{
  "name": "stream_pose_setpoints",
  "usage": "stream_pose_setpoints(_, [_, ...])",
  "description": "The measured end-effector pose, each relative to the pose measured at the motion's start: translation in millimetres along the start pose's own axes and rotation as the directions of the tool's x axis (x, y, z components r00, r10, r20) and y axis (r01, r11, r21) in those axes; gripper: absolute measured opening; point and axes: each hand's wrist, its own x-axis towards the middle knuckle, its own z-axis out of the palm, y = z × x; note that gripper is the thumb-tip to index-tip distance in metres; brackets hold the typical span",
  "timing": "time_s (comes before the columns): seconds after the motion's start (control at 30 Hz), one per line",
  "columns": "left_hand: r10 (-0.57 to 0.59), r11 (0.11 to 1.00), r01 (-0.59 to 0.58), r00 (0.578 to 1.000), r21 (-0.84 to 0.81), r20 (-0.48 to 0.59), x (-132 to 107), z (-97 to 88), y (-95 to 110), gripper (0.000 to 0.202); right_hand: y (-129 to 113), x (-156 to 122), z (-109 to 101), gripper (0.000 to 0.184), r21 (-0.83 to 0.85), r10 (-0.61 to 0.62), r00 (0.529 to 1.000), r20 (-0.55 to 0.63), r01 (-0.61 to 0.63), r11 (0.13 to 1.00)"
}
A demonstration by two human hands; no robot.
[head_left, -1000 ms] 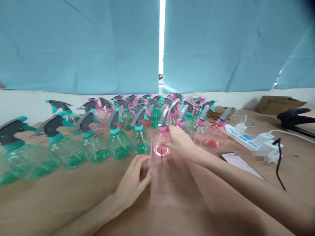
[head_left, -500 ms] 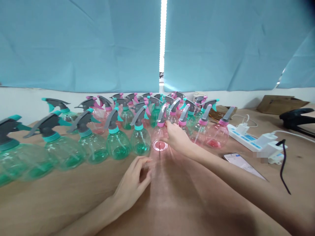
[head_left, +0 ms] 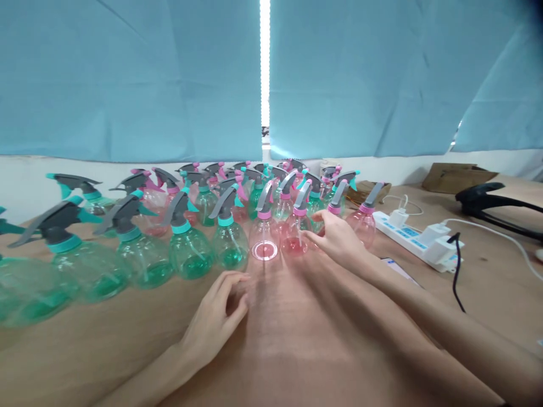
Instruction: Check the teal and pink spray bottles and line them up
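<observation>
Several round spray bottles with grey trigger heads stand on the brown table point(head_left: 271, 362). My right hand point(head_left: 339, 237) is at the front row of pink bottles, thumb and forefinger spread apart with nothing gripped. Just left of its thumb stands a pink spray bottle point(head_left: 293, 230); another pink spray bottle point(head_left: 338, 198) is partly hidden behind the hand. Left of these is a pale pink spray bottle point(head_left: 263, 232) with a bright ring of light at its base. Loosely curled, my left hand point(head_left: 218, 311) rests low over the table before a green spray bottle point(head_left: 230, 243), holding nothing.
More green spray bottles point(head_left: 190, 251) run in a row to the left, with mixed bottles behind. On the right are a white power strip point(head_left: 407, 234) with plugged chargers, a phone point(head_left: 396, 268), a black cable point(head_left: 457, 277), a black stand-like object point(head_left: 487, 200) and brown cardboard point(head_left: 458, 178).
My right hand has left the pale pink bottle and moved right along the pink row. My left hand keeps its pose. The view has turned slightly right.
</observation>
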Motion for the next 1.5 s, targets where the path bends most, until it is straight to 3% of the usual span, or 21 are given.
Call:
stream_pose_setpoints(0.1, [0.042,0.999,-0.041,0.999,0.023,-0.013,1.3,0.2,0.2,0.021,2.2,7.3,11.4,0.053,-0.007,0.023,1.0,-0.009,-0.023,1.0])
stream_pose_setpoints(0.2, [0.066,0.997,-0.066,0.998,0.037,-0.006,3.4,1.6,2.6,0.019,0.5,14.1,20.5,0.061,-0.035,0.051,0.999,0.01,-0.05,0.998])
stream_pose_setpoints(0.53, [0.032,0.999,-0.031,0.999,-0.042,0.011,28.9,19.1,21.7,0.017,-10.3,16.7,24.5,0.049,-0.138,0.122,0.99,0.074,-0.111,0.984])
stream_pose_setpoints(0.67, [-0.005,0.98,-0.005,0.999,-0.197,-0.049,48.5,29.1,34.5,0.017,-9.5,11.4,17.7,0.048,-0.157,0.102,0.989,0.105,-0.084,0.984])
stream_pose_setpoints(1.0, [-0.053,0.932,0.0,0.989,-0.363,-0.135,76.7,40.7,64.3,0.03,-16.0,-24.6,-1.6,0.04,-0.197,-0.005,0.989,0.15,0.035,0.98])
stream_pose_setpoints(1.2, [0.029,0.902,-0.068,0.995,-0.427,-0.097,82.6,26.6,78.1,0.043,-22.5,-54.3,0.3,0.04,-0.031,-0.224,0.974,0.017,0.225,0.974])
stream_pose_setpoints(1.37, [0.06,0.921,-0.084,0.995,-0.381,-0.074,78.3,12.9,97.2,0.048,-41.4,-73.5,6.6,0.051,0.139,-0.302,0.95,-0.076,0.31,0.941])
stream_pose_setpoints(1.5, [0.104,0.924,-0.123,0.992,-0.362,-0.072,67.6,5.2,104.5,0.043,-54.8,-86.0,13.4,0.063,0.277,-0.314,0.948,-0.04,0.313,0.909])
